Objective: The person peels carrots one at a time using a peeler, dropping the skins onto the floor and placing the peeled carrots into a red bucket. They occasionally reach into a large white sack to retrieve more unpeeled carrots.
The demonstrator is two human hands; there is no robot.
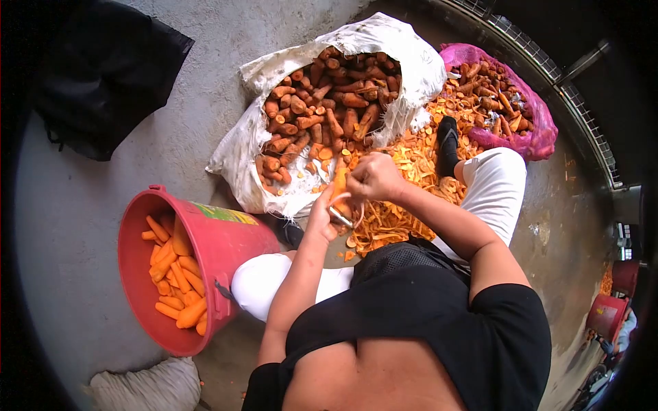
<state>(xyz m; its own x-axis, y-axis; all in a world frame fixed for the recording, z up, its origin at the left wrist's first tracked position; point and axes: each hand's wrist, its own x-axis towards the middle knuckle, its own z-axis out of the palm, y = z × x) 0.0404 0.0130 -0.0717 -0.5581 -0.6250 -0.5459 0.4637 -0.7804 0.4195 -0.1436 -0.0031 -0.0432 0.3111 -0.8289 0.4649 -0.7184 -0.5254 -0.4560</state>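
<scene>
My left hand (322, 218) is closed round a carrot (340, 179), which points away from me and shows bright orange. My right hand (375, 177) is a fist against the carrot's right side. A metal peeler (340, 217) shows between the hands, and its grip is partly hidden by my fingers. Below and beyond my hands, a heap of orange peelings (384, 222) covers the floor. Just ahead, a white woven sack (229, 164) lies on its side, its mouth facing me, with many unpeeled carrots (329, 103) inside and spilling out.
To my left, a tilted red bucket (229, 226) holds peeled carrots (179, 274). A pink mesh sack (541, 137) of carrots and scraps lies at the far right. A black bag (103, 75) and a pale sack (147, 387) lie on the floor. More red buckets (606, 315) stand right.
</scene>
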